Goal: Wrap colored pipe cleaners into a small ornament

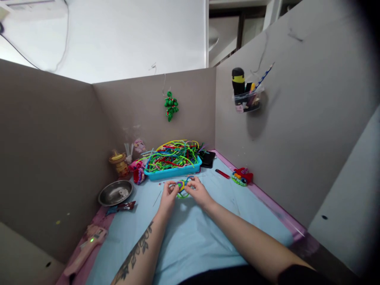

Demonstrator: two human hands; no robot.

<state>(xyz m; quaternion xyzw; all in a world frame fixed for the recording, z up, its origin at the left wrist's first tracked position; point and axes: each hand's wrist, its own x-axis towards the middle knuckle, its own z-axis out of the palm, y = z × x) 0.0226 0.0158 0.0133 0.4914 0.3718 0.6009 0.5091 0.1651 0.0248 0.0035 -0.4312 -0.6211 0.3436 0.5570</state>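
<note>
Both hands meet over the middle of the blue cloth around a small piece made of coloured pipe cleaners (180,185), with purple, yellow, green and blue parts. My left hand (170,193) pinches its left side. At its right, the fingers of my right hand (196,189) close on the piece near a blue strand. A green loop (182,195) hangs below the fingers. Fingertips hide part of the piece. Just beyond stands a turquoise tray (172,173), heaped with loose pipe cleaners (175,154) in many colours.
At left are a metal bowl (115,192) with small clear bits, a wrapper (121,207) and a pink device (87,247) with a green light. A red cutter (222,173) and a colourful bundle (242,176) lie right. Grey panels (190,105) enclose the table.
</note>
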